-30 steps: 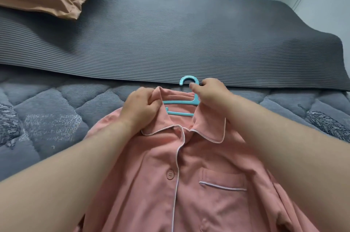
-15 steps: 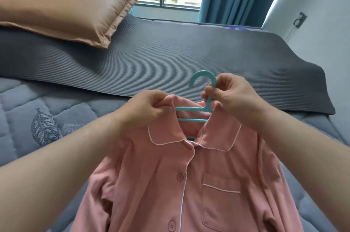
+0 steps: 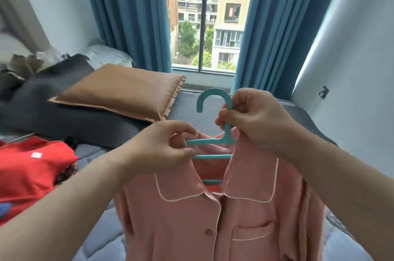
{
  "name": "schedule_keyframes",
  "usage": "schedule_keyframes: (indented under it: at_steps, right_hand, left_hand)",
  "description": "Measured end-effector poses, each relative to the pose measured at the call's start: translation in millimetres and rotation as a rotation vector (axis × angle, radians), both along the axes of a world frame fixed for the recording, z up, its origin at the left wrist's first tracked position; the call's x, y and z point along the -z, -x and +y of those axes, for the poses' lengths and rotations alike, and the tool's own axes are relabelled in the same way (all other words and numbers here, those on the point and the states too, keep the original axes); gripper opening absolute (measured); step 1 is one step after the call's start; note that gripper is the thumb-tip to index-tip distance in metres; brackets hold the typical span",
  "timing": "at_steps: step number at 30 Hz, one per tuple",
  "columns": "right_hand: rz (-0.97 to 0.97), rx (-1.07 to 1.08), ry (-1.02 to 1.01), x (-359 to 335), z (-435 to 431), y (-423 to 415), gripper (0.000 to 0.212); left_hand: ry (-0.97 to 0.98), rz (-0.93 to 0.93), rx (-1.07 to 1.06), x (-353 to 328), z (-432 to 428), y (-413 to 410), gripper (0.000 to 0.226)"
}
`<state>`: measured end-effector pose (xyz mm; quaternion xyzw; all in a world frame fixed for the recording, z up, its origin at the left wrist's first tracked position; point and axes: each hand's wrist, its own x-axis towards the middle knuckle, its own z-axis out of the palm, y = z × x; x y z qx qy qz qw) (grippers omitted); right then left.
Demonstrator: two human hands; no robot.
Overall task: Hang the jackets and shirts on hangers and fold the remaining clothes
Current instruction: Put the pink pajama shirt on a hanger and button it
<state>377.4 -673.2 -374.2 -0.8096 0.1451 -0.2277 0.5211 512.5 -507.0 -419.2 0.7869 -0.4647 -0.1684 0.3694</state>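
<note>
Squarely inside right grip: hanger neck.

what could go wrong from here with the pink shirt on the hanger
1. The right hand pinches the hanger only at its thin neck, so the weight of the pink shirt could tip it and the shirt could slide off one end.
2. The left hand pinches the collar by the top bar. If it is released now, the collar may sit bunched or lopsided.

Tan pillow on dark mat; teal curtains flank window
</note>
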Motion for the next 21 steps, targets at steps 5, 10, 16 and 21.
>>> schedule_keyframes:
  at_steps: [5, 10, 16, 21]
  right_hand:
    - [-0.066, -0.111, 0.129, -114, 49, 9, 0.010]
    - [-0.132, -0.150, 0.162, -212, 91, 27, 0.017]
    - [-0.215, -0.217, 0.259, -316, 156, 60, 0.024]
    - [-0.293, -0.336, 0.171, -377, 207, 77, 0.016]
  left_hand:
    - [0.005, 0.141, -0.017, -122, 40, 10, 0.045]
    - [0.032, -0.052, -0.185, -229, 96, 33, 0.027]
    - [0.184, -0.193, -0.153, -340, 153, 106, 0.015]
    - [0.201, -0.251, -0.221, -400, 216, 145, 0.011]
